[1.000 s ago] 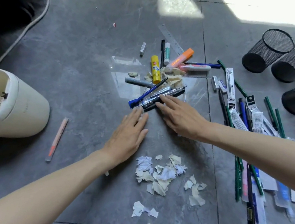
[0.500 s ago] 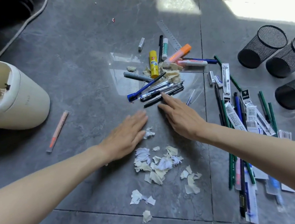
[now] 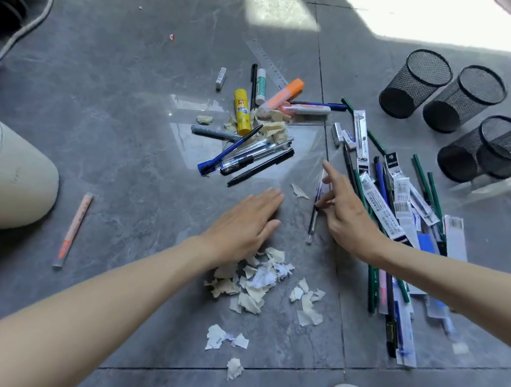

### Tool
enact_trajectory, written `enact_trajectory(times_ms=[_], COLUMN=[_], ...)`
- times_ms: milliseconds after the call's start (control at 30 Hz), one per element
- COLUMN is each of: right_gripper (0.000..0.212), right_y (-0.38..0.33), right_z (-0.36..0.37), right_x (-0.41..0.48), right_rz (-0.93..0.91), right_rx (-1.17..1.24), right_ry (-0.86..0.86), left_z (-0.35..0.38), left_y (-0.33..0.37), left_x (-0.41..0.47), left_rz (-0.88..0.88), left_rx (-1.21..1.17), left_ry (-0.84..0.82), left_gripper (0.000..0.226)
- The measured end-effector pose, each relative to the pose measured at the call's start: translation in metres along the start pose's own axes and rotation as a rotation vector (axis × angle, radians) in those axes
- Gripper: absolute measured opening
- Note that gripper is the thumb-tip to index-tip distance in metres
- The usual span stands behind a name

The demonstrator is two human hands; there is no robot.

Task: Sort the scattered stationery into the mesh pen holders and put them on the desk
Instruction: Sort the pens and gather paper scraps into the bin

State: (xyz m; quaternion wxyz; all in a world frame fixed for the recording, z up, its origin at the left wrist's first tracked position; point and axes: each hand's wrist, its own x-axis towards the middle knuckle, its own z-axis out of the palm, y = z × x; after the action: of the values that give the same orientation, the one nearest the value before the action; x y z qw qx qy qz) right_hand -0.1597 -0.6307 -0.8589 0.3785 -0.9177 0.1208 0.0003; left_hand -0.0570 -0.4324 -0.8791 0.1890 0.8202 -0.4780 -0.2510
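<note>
my left hand [image 3: 245, 223]: flat, fingers straight, on grey floor [image 3: 111, 114], frame centre. my right hand [image 3: 346, 215]: pinches thin pen refill [image 3: 312, 218], right of centre. mesh pen holders [image 3: 410, 86]: on their sides, right edge. paper scraps [image 3: 251, 279]: lower centre.

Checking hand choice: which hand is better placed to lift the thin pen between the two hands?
Right. The right hand pinches the thin pen; the left hand lies flat, apart from it.

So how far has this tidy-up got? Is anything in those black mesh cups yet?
Barely begun. The mesh cups lie on their sides on the floor, seemingly empty. The right hand pinches one thin pen; the left hand rests flat. The central pen pile and the row of pencils and refills remain unsorted.
</note>
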Motion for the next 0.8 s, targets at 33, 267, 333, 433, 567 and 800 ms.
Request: enact_trajectory(times_ms=[33,267,333,433,567,800], right_gripper=[0.073,0.035,0.023,0.035,0.035,0.055], right_y=[0.001,-0.001,-0.002,0.004,0.009,-0.019], right_z=[-0.002,-0.011,-0.006,0.002,0.004,0.043], right_x=[-0.001,-0.01,-0.014,-0.02,-0.02,-0.035], right_rz=[0.02,-0.225,-0.317,-0.268,-0.125,-0.203], right_rx=[0.007,-0.404,-0.499,-0.643,-0.78,-0.455], right_ry=[0.014,-0.082,-0.142,-0.174,-0.028,-0.166], left_z=[0.0,0.007,0.004,0.002,0.004,0.017], left_y=[0.005,0.017,0.007,-0.014,-0.024,-0.036], left_x=[0.011,0.044,0.03,-0.005,-0.063,-0.132], left_rz=[0.016,0.102,0.125,0.156,0.243,-0.345], left_rx=[0.017,0.261,0.271,0.259,0.199,0.034], left_ry=[0.003,-0.097,-0.111,-0.141,-0.179,0.486], left_gripper=[0.055,0.056,0.056,0.063,0.066,0.056])
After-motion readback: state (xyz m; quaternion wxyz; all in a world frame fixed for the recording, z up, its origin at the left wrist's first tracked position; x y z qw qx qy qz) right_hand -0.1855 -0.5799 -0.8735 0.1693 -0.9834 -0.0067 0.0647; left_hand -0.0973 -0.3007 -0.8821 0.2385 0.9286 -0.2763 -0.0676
